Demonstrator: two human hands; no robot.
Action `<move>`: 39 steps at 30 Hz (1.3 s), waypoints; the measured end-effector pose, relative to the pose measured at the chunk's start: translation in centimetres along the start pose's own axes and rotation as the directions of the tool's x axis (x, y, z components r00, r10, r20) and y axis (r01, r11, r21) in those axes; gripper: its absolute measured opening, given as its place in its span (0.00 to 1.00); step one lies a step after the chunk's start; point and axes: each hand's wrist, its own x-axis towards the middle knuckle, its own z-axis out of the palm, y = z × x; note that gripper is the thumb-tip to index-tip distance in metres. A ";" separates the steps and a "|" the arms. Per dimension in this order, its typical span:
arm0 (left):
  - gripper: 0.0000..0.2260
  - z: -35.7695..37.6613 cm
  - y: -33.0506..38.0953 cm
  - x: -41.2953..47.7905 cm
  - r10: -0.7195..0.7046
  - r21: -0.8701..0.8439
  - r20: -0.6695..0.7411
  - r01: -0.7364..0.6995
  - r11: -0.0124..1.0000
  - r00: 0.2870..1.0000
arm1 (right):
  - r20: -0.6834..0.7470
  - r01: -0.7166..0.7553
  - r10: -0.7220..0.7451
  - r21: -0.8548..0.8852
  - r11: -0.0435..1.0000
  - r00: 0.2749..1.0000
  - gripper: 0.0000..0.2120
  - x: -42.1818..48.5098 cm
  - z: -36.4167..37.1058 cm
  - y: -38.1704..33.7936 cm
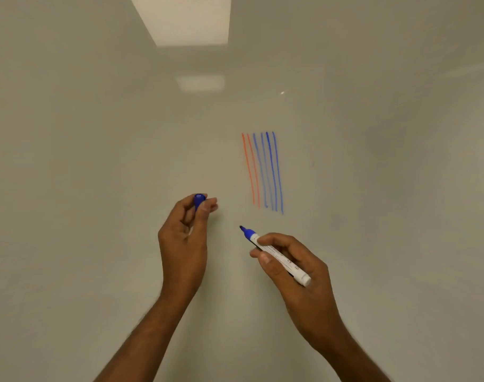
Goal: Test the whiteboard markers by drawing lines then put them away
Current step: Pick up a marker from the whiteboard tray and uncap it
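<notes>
right hand (293,260) grips uncapped blue marker (274,255) lower centre, tip pointing up-left, just off the whiteboard (97,133). left hand (184,238) pinches blue cap (199,200) at fingertips, left of the marker, apart from it. two red lines (251,172) and four blue lines (271,172) above the tip. ceiling light reflection (185,20) top centre.

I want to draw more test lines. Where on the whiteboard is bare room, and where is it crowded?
Bare whiteboard lies right of the blue lines, left of the red lines above the left hand pinching the cap, and above all the lines. Crowded: the strip of lines itself, and below it, where the right hand holds the uncapped marker.
</notes>
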 end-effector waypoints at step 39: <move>0.13 -23.4 -6.9 -15.6 -0.770 -0.605 -0.024 0.604 0.519 0.638 | 0.341 -0.490 0.450 0.035 0.871 0.825 0.05 -13.7 21.1 7.9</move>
